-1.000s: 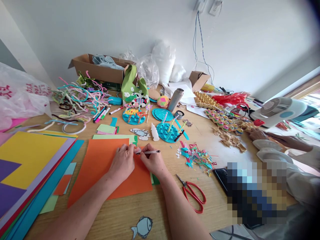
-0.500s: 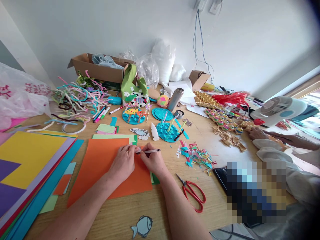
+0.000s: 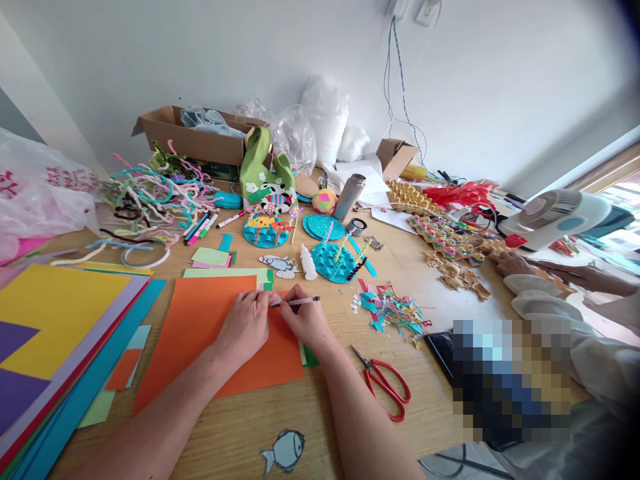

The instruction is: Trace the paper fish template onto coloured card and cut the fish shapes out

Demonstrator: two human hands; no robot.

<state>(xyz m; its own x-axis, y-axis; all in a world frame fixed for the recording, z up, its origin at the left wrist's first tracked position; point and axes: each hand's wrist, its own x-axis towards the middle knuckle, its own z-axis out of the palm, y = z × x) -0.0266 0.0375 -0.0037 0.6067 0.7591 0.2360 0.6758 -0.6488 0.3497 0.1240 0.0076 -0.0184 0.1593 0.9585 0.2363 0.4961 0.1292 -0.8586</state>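
Note:
Over an orange sheet of paper my two hands meet. My right hand is closed around a slim pen, its writing end pointing left towards the other fingers. Those fingers, on my left hand, are pressed together at the sheet's upper edge around something small that I cannot make out. Green paper pieces show from under the orange sheet. Red-handled scissors lie slightly open right of my right forearm. A grey paper fish cutout rests between my forearms.
Coloured sheets are stacked at left. Behind my hands are fish cutouts, a white bottle and blue egg-carton discs. Paper scraps and a tablet-like black device lie right, near another person's hand.
The view has shifted very slightly. My hands, the pen and the sheet keep practically the same places.

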